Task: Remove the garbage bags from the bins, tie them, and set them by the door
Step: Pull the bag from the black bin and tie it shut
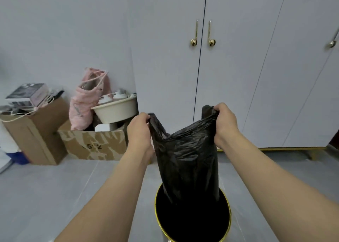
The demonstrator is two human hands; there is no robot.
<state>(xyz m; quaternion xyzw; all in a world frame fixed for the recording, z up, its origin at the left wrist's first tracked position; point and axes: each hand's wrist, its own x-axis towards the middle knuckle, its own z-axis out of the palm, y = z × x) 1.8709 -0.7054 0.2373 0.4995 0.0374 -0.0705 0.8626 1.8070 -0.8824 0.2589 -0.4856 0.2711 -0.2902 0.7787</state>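
At the centre of the frame we hold the black garbage bag (pixel 187 155) by its two handle loops, the left hand (pixel 139 131) curled tight around the left loop and the right hand (pixel 224 120) pinching the right loop in closed fingers. The bag hangs straight down from our fists, its long axis upright, and its lower end still dips inside the gold-rimmed bin (pixel 192 218) at the bottom of the frame. Both hands sit at almost the same height, the right a touch higher, with the bag's mouth stretched between them. We judge the lift unfinished: the bag must rise straight upward to clear the rim before we bring the two loops together to tie.
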